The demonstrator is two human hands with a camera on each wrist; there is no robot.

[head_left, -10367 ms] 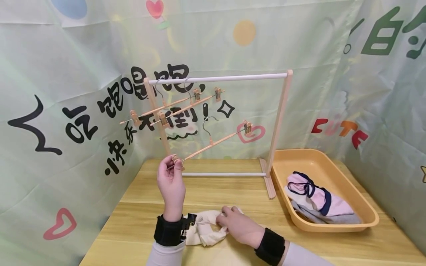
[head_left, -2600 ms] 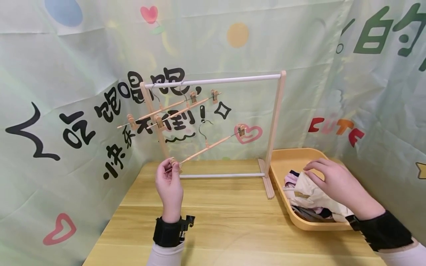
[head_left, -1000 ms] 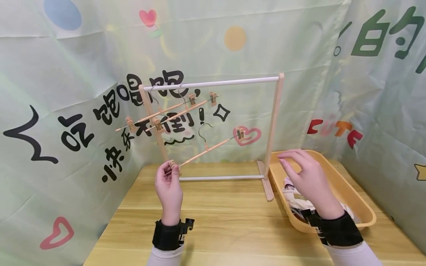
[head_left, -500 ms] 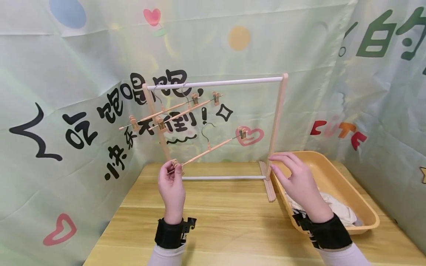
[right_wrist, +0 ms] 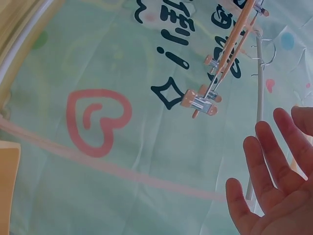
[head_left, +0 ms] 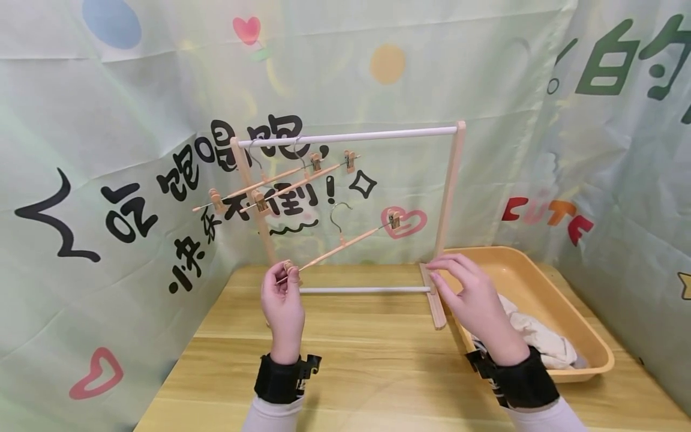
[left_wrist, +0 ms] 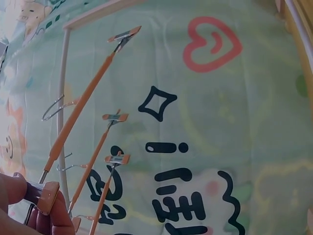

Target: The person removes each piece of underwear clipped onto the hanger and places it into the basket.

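Observation:
A clip hanger (head_left: pixel 342 241) with a metal hook is held slanted in front of the rack, its right end higher. My left hand (head_left: pixel 283 303) pinches the clip (left_wrist: pixel 47 197) at its near left end between thumb and fingers. The far clip (head_left: pixel 394 220) bears nothing. To the right, my right hand (head_left: pixel 475 300) is in the air, fingers spread and relaxed, holding nothing; it lies in front of the rack's right foot and the orange tub's left edge. In the right wrist view its fingers (right_wrist: pixel 274 169) are apart from the hanger's far clip (right_wrist: pixel 199 102).
Two more clip hangers (head_left: pixel 291 185) hang at the left of the rack's white top bar (head_left: pixel 378 136). The orange tub (head_left: pixel 585 321) at right holds cream cloth (head_left: pixel 545 342) and other garments partly hidden by my right arm. A printed curtain (head_left: pixel 335 60) stands behind the wooden table (head_left: pixel 351 372).
The cream cloth went from the table into the tub. My right hand let it go and moved left toward the rack. My left hand keeps its pinch on the hanger, shifting slightly.

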